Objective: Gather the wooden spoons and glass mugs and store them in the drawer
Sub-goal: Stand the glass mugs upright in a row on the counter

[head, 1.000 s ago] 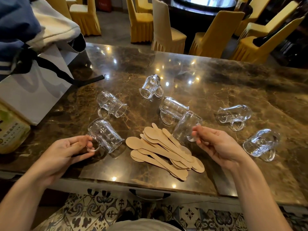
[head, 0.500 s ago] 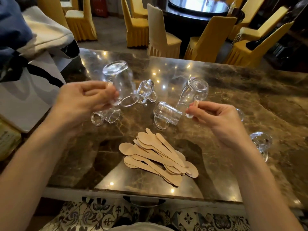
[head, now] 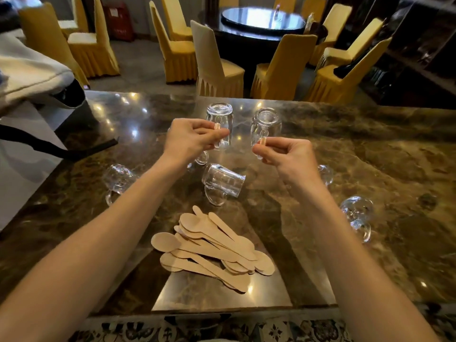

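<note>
My left hand pinches the handle of a clear glass mug held upside down above the table. My right hand pinches the handle of a second glass mug, also raised and tilted bottom-up. Both mugs hang side by side over the far middle of the marble table. Several more glass mugs lie on their sides: one in the middle, one at the left, one at the right, and two partly hidden behind my wrists. A pile of wooden spoons lies near the front edge.
A white bag with black straps and a folded cloth occupy the table's left side. A dark drawer handle shows under the front edge. Yellow-covered chairs and a round dark table stand beyond.
Both hands have lifted their mugs off the table, turned them bottom-up and brought them closer together over the far middle. The view has tilted up.
</note>
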Motion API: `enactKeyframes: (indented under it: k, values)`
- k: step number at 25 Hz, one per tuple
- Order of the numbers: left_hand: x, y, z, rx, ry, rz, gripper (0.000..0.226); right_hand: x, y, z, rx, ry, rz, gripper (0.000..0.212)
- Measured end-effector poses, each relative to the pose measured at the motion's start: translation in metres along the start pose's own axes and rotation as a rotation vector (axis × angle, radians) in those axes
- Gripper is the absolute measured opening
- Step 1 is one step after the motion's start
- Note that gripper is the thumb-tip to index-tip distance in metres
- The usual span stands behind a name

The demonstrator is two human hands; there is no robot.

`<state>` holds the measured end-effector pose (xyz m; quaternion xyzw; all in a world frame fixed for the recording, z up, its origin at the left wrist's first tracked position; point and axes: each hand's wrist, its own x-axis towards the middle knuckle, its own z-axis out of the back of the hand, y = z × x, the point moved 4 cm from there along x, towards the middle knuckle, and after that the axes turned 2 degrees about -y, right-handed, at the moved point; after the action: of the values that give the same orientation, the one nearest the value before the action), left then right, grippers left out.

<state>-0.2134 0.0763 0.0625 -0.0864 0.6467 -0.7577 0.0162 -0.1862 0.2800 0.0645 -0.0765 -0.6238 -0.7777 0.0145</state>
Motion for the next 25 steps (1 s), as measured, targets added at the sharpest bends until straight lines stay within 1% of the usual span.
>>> enactKeyframes:
  k: [5,8,10,12,14,16,17,20,25]
  values:
    - [0.025,0.022,-0.021,-0.008,0.011,0.047,0.018,0.021,-0.019,0.0,-0.059,-0.057,-0.017,0.008]
    - [0.034,0.033,-0.029,-0.016,0.031,0.076,0.019,0.031,-0.032,-0.003,-0.101,-0.065,-0.067,0.006]
    - [0.038,0.04,-0.035,-0.019,0.047,0.098,0.023,0.036,-0.039,-0.006,-0.138,-0.089,-0.1,0.006]
    - [0.041,0.046,-0.043,0.002,0.058,0.124,0.032,0.04,-0.045,-0.01,-0.191,-0.116,-0.122,0.011]
    - [0.044,0.051,-0.049,0.033,0.061,0.156,0.039,0.043,-0.052,-0.013,-0.193,-0.125,-0.139,0.014]
    - [0.045,0.054,-0.053,0.061,0.059,0.164,0.042,0.046,-0.059,-0.015,-0.201,-0.133,-0.156,0.008]
    - [0.046,0.054,-0.054,0.078,0.062,0.157,0.042,0.046,-0.061,-0.016,-0.217,-0.14,-0.16,0.006]
    - [0.048,0.053,-0.055,0.133,0.077,0.141,0.04,0.048,-0.066,-0.017,-0.255,-0.147,-0.168,0.013]
    - [0.052,0.053,-0.054,0.19,0.127,0.167,0.034,0.052,-0.07,-0.016,-0.279,-0.155,-0.162,0.014]
